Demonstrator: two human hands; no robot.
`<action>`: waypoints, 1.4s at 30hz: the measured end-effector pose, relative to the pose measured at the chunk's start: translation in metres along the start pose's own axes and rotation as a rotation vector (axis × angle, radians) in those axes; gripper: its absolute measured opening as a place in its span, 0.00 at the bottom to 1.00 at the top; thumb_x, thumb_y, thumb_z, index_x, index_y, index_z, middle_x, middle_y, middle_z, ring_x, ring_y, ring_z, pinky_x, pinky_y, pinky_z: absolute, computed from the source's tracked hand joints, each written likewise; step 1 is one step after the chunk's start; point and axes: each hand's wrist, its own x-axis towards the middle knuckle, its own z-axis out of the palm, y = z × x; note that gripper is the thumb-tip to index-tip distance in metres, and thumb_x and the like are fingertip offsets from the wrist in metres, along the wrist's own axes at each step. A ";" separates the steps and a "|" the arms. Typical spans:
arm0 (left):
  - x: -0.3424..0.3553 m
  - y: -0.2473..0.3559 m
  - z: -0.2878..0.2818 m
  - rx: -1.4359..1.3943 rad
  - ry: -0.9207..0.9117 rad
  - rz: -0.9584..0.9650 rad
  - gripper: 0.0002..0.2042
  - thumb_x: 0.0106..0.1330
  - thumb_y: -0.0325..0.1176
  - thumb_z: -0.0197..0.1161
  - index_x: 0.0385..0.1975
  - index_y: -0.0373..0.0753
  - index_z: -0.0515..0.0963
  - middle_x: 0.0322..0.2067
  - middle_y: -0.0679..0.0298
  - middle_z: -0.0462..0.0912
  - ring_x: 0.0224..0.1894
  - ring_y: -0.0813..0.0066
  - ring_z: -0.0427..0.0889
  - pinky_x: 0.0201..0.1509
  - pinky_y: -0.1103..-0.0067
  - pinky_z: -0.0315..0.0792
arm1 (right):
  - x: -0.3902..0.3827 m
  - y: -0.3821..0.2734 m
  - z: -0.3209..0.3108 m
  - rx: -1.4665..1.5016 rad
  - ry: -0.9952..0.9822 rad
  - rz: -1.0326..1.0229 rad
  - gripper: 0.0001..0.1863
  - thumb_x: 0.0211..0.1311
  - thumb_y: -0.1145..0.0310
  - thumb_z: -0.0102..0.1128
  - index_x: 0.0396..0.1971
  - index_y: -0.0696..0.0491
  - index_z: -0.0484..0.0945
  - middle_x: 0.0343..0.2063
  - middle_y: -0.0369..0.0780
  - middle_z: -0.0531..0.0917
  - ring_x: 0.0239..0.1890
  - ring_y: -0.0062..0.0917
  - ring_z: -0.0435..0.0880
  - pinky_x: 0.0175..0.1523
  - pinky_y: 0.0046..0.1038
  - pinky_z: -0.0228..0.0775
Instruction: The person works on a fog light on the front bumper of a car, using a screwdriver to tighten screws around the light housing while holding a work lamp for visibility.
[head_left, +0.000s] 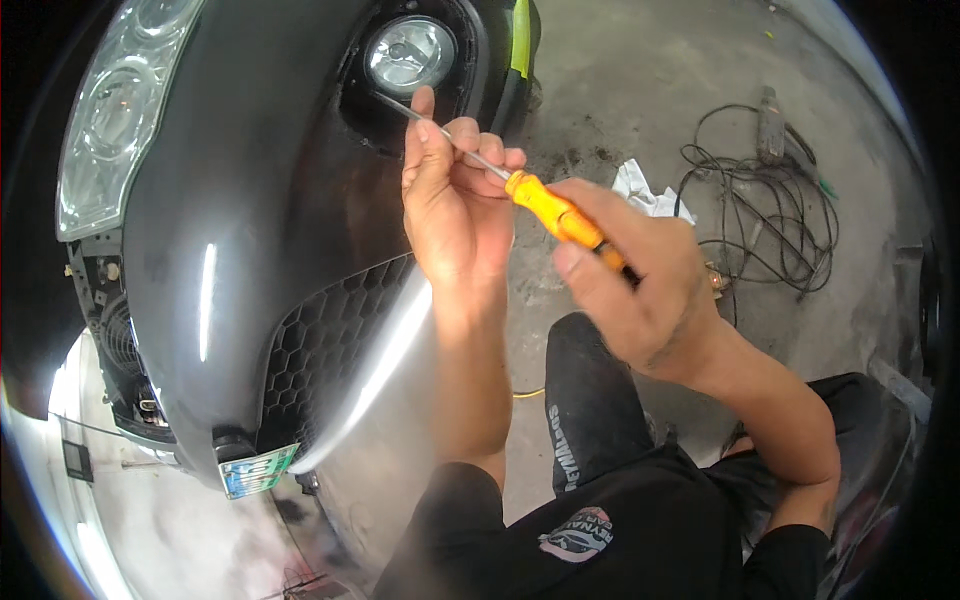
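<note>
a: what's the right hand [640, 290] got?

b: it's closed around the orange handle of a screwdriver [560, 215], down near the butt so it can twist.

a: and the left hand [455, 200]?

b: its fingers pinch the thin metal shaft, likely to steady it. the tip sits at the rim of the round fog light [410, 52], set in the dark bumper [260, 180].

a: so one hand guides and the other drives?

b: looks that way to me. behind them a white rag [640, 190] and a tangle of black cable [765, 210] lie on the concrete floor [620, 70], well apart from the hands.
</note>
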 end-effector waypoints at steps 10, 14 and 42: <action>0.002 -0.002 -0.003 0.057 0.065 0.025 0.21 0.81 0.39 0.51 0.69 0.40 0.62 0.30 0.66 0.76 0.30 0.74 0.77 0.41 0.68 0.80 | 0.001 -0.003 -0.001 -0.096 0.024 -0.011 0.22 0.65 0.68 0.62 0.57 0.59 0.77 0.25 0.43 0.81 0.22 0.31 0.79 0.27 0.32 0.70; 0.002 0.002 -0.003 0.064 0.067 0.044 0.21 0.81 0.38 0.51 0.69 0.40 0.63 0.30 0.66 0.75 0.29 0.75 0.76 0.41 0.69 0.79 | 0.002 -0.010 -0.013 -0.449 -0.096 -0.120 0.22 0.62 0.68 0.63 0.56 0.56 0.75 0.28 0.46 0.84 0.27 0.44 0.85 0.28 0.41 0.74; -0.050 -0.017 0.005 0.693 0.217 0.030 0.20 0.77 0.35 0.58 0.63 0.31 0.72 0.42 0.54 0.85 0.34 0.67 0.87 0.35 0.71 0.87 | -0.057 0.073 -0.099 0.555 0.155 0.306 0.26 0.60 0.70 0.58 0.59 0.59 0.78 0.30 0.35 0.82 0.28 0.17 0.79 0.34 0.22 0.71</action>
